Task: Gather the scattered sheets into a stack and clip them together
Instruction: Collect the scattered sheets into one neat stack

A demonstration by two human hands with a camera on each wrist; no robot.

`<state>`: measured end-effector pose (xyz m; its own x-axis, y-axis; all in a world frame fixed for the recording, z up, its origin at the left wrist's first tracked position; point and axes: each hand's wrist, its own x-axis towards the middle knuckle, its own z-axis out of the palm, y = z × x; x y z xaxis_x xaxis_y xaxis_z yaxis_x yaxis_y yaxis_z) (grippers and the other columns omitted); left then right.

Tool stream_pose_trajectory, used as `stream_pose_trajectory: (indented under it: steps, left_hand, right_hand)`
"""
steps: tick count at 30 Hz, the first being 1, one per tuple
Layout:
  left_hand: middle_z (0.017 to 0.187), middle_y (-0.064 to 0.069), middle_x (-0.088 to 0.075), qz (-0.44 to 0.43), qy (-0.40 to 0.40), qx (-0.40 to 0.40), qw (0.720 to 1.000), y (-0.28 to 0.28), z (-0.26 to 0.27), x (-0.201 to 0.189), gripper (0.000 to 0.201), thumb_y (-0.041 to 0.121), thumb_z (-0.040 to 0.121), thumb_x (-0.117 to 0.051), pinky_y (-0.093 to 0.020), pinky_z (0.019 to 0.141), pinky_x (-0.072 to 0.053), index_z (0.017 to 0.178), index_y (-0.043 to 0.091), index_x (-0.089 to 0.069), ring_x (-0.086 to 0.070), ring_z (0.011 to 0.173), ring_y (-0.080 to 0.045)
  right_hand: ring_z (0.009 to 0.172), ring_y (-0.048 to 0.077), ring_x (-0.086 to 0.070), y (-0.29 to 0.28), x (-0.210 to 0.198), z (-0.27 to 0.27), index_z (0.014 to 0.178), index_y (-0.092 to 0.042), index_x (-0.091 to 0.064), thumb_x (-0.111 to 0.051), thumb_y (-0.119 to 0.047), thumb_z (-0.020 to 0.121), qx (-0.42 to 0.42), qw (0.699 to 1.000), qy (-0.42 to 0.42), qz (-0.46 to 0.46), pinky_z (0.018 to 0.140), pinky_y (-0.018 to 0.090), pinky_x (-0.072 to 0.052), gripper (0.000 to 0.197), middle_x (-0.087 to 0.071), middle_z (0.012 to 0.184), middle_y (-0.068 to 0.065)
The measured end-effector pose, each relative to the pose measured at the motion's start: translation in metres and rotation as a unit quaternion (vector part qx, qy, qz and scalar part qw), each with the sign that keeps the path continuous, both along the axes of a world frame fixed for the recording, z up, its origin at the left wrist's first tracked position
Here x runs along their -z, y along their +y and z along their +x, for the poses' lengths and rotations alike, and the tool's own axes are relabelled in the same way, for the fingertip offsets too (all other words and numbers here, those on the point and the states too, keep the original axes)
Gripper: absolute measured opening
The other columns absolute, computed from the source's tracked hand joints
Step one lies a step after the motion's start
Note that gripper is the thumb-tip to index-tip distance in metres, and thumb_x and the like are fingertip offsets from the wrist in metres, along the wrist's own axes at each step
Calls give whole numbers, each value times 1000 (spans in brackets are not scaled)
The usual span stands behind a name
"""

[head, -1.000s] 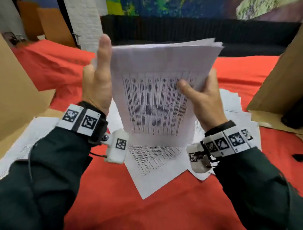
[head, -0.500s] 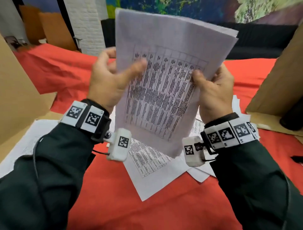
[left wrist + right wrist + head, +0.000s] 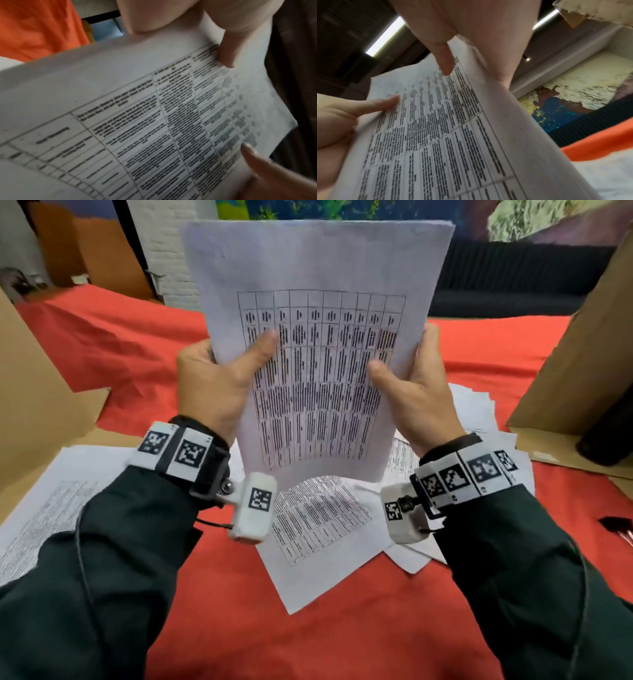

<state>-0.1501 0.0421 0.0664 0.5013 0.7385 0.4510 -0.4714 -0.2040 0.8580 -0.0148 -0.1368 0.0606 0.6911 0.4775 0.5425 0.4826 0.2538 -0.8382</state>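
I hold a stack of printed sheets (image 3: 318, 268) upright in the air above the red table, its printed table facing me. My left hand (image 3: 219, 381) grips the stack's left edge, thumb on the front. My right hand (image 3: 411, 392) grips the right edge the same way. The same stack (image 3: 154, 108) fills the left wrist view, and in the right wrist view the stack (image 3: 453, 135) is pinched under my thumb. More loose sheets (image 3: 318, 529) lie on the red cloth below. A black binder clip (image 3: 616, 523) lies at the right edge of the table.
Brown cardboard panels stand at the left (image 3: 30, 392) and right (image 3: 575, 378). Further sheets lie at the left (image 3: 41, 508) and behind my right wrist (image 3: 479, 412). The red cloth (image 3: 308, 638) covers the table toward me.
The stack turned from landscape through a tilt to upright portrait and rose. My left hand went from flat against the edge to gripping it with the thumb in front.
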Motion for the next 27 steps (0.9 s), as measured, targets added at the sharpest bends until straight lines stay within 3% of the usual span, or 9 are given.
stream_pose_trajectory:
  steps: [4, 8, 13, 16, 17, 19, 22, 24, 27]
  left_hand:
    - [106, -11, -78, -31, 49, 63, 996, 4, -3, 26, 30, 26, 69, -90, -61, 99, -53, 95, 14, -80, -71, 99, -31]
    - [94, 2, -80, 17, 124, -22, 992, 0, 1, 45, 25, 41, 68, -90, -49, 92, -60, 83, 24, -79, -74, 88, -17]
    - [77, 18, -70, 76, 126, -115, 982, 11, 2, 21, 17, 32, 81, -86, -19, 64, -57, 77, 24, -71, -63, 62, 7]
    - [79, 11, -66, 131, 174, -189, 957, 48, -24, -1, 16, 29, 86, -81, -6, 53, -42, 88, 17, -70, -52, 49, 19]
    - [83, 6, -66, 139, 210, -211, 944, 70, -41, -7, 19, 32, 87, -80, -7, 54, -42, 90, 17, -70, -53, 51, 17]
    - [94, 1, -70, 134, 297, -253, 911, 118, -83, -16, 29, 42, 83, -81, -21, 69, -52, 95, 16, -73, -65, 72, 1]
    - [119, -8, -73, 91, 396, -253, 878, 171, -148, -13, 49, 38, 83, -83, -35, 94, -53, 123, 11, -71, -68, 103, -21]
    - [120, -8, -71, 75, 452, -238, 856, 185, -180, -5, 47, 33, 85, -81, -35, 89, -50, 124, 10, -70, -67, 102, -24]
    - [101, -6, -73, 60, 540, -204, 814, 199, -211, 18, 27, 37, 83, -82, -35, 80, -52, 98, 16, -73, -69, 98, -30]
  right_hand:
    - [111, 13, -66, 0, 50, 9, 131, -13, -47, -64, -9, 92, 23, 989, 98, -112, 100, 43, -54, 43, -66, 122, 0]
    - [114, 18, -64, 4, 71, 3, 129, -16, -53, -51, -1, 99, 47, 984, 92, -143, 103, 46, -52, 34, -66, 123, 3]
    - [99, 13, -64, 18, 46, -11, 119, -17, -53, -47, 2, 99, 40, 993, 29, -110, 84, 25, -55, 27, -66, 114, 4]
    - [80, 17, -71, 29, 47, -14, 108, -13, -55, -52, -3, 99, -54, 977, 53, -202, 66, 37, -60, 13, -71, 96, 3]
    - [73, 20, -71, 30, 51, -12, 100, -13, -57, -56, -5, 97, -64, 965, 42, -252, 63, 42, -60, 8, -71, 88, 3]
    - [81, 23, -71, 29, 61, 4, 89, -21, -63, -66, -13, 90, -16, 932, -61, -356, 76, 46, -58, 8, -72, 88, 0]
    - [112, 26, -61, 21, 74, 29, 112, -22, -66, -75, -26, 85, 30, 830, -143, -538, 93, 35, -46, 29, -67, 122, 3]
    - [122, 28, -56, 18, 84, 39, 125, -22, -59, -79, -35, 83, 8, 768, -138, -626, 99, 36, -44, 48, -60, 135, 7]
    - [119, 26, -55, 16, 95, 41, 124, -25, -59, -83, -40, 79, -29, 726, -143, -672, 97, 34, -43, 53, -58, 134, 6]
